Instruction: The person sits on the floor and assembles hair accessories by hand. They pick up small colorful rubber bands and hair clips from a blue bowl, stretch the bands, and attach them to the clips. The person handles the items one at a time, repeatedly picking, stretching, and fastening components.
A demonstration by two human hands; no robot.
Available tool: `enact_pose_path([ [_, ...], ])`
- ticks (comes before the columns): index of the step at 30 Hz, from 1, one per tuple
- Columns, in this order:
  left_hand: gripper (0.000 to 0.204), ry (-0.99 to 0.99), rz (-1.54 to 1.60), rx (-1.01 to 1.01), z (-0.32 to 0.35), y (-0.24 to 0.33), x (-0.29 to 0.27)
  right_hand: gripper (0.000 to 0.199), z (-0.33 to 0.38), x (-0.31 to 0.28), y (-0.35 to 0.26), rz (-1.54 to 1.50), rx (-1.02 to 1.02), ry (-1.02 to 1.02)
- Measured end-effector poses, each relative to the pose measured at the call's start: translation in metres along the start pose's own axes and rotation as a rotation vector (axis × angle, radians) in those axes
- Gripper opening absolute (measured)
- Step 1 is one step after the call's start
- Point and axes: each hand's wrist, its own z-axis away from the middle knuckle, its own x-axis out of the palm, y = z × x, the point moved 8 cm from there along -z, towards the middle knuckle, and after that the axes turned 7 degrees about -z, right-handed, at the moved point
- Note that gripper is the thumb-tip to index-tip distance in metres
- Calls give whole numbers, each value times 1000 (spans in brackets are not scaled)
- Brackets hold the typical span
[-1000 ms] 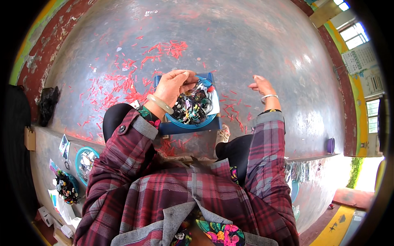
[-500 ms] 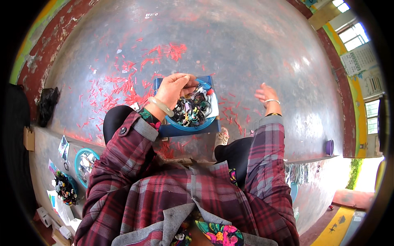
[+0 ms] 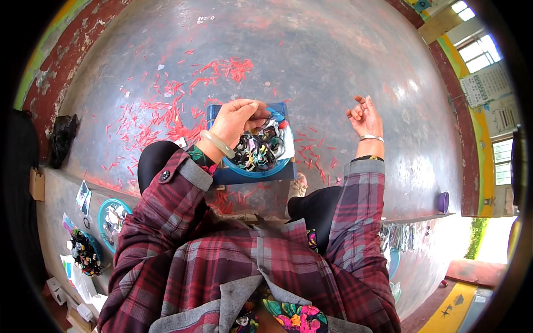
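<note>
Over the far left part of a blue basin [image 3: 256, 172], my left hand [image 3: 236, 119] is closed, fingertips pressed together. What it pinches is hidden or too small to make out. A tangled heap of small looped bands [image 3: 258, 147], like hair ties, mostly black with white, teal and pink, fills the basin. The basin rests on a blue box [image 3: 227, 176] in front of my knees. Out to the right, above the floor and apart from the basin, my right hand [image 3: 366, 117] is raised with curled fingers; anything thin between them does not show.
Red scraps [image 3: 166, 119] litter the floor left of the box, with more to its right. By my left side are another blue basin [image 3: 114, 222] and a heap of dark bands [image 3: 84, 255]. A purple bucket [image 3: 443, 202] stands far right, a black bag [image 3: 64, 139] far left.
My right hand has turned and risen slightly, its fingers curling in where they were blurred and more spread. My left hand stays over the basin.
</note>
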Motion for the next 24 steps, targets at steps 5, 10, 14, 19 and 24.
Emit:
enact_pose_path([
  [5,23,-25,74,4,2,1,1,30,6,35,13,246,2,-34],
  [10,22,-29,168,-9,3,3,4,27,34,127,68,426,111,-186],
  [14,22,-15,189,7,5,5,3,29,49,165,105,364,139,-298],
  [19,21,-32,181,26,6,7,5,20,54,171,118,251,155,-230],
  [24,19,-68,209,26,7,14,13,12,57,173,109,178,60,-171],
])
